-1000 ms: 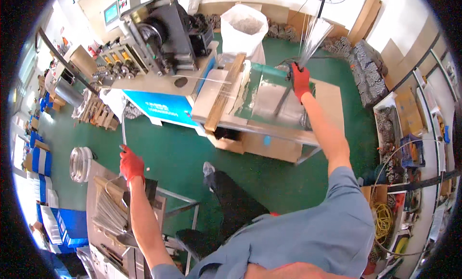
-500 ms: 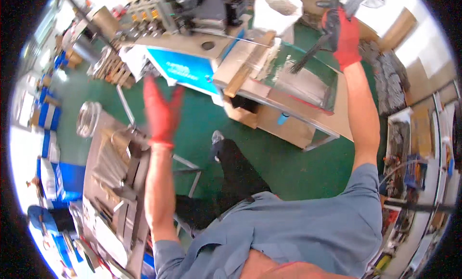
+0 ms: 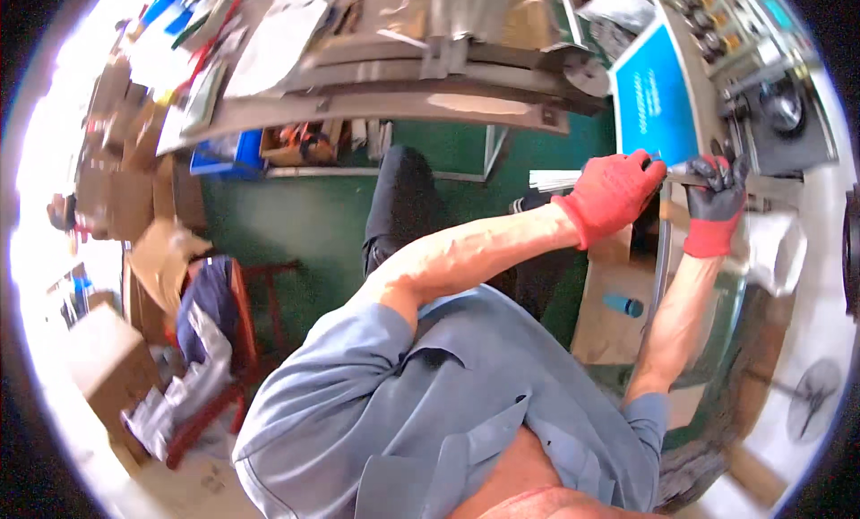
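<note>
My left hand [image 3: 620, 197], in a red glove, is closed round a bundle of thin, pale strips [image 3: 554, 180]. Their ends stick out to the left past the wrist. Close by on the right, my right hand [image 3: 717, 201] wears a red glove with black fingers and palm. Its fingers are curled at what looks like the other end of the same bundle, mostly hidden by the gloves. Both hands are over the near edge of a workbench, beside a bright blue panel [image 3: 658, 98].
A long bench [image 3: 394, 107] with metal fixtures crosses the top. Under it are a blue bin [image 3: 224, 156] and a box of parts [image 3: 300, 143]. A red chair [image 3: 240, 340] with clothing and a cardboard box [image 3: 107, 344] stand left. A white sack [image 3: 775, 250] and a fan [image 3: 813, 398] are right.
My body has turned left, so the long bench now lies ahead. My left hand, empty and spread before, has closed on the bundle. My right hand has come close to it.
</note>
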The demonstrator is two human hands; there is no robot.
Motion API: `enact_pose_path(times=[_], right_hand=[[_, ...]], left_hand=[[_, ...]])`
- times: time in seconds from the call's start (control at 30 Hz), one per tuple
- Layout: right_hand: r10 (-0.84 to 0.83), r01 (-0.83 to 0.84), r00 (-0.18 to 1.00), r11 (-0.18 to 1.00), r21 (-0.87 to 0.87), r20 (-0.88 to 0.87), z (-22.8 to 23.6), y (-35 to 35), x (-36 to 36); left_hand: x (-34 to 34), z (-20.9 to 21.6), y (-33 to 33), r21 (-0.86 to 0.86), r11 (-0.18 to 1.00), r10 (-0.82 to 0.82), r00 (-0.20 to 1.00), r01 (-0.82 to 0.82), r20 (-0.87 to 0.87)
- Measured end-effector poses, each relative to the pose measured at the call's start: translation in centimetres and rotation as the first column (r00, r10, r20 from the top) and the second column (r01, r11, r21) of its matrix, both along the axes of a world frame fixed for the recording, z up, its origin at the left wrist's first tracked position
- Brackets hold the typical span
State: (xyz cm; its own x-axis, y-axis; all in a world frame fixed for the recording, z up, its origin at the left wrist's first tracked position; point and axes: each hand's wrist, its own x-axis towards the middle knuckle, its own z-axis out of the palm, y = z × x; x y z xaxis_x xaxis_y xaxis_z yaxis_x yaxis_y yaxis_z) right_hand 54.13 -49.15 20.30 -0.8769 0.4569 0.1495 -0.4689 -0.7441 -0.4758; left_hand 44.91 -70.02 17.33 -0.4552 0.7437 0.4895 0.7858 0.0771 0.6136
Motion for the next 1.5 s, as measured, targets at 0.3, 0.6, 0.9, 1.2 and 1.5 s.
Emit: enact_pose_path(times=[0.3,0.6,0.9,1.2,1.5], right_hand=[[-0.160,-0.202,0.921,0.582,0.788,0.355,-0.6,-10.3,-7.8],[-0.438,-0.180,0.811,0.445,0.878,0.388,-3.8,-15.8,-13.2],[-0.315,-0.221,0.748,0.711,0.668,0.584,-0.3,-20.4,-18.7],[-0.253,-0.224,0.821,0.682,0.696,0.512,-4.5,-19.6,-22.7],[-0.236,-0.203,0.797,0.761,0.616,0.555,-6.4,-20.9,-22.5]], left_hand=[[-7.8,-0.3,-9.7,0.218,0.976,-0.094,0.855,-0.023,0.510],[-13.0,0.2,-14.4,0.094,0.995,-0.078,0.687,0.015,0.723],[-17.1,-2.3,-14.1,0.263,0.935,0.050,0.822,-0.238,0.567],[-19.3,-3.1,-14.6,0.138,0.939,0.196,0.819,-0.316,0.539],[-18.9,-3.7,-16.0,0.137,0.869,0.402,0.839,-0.476,0.365]])
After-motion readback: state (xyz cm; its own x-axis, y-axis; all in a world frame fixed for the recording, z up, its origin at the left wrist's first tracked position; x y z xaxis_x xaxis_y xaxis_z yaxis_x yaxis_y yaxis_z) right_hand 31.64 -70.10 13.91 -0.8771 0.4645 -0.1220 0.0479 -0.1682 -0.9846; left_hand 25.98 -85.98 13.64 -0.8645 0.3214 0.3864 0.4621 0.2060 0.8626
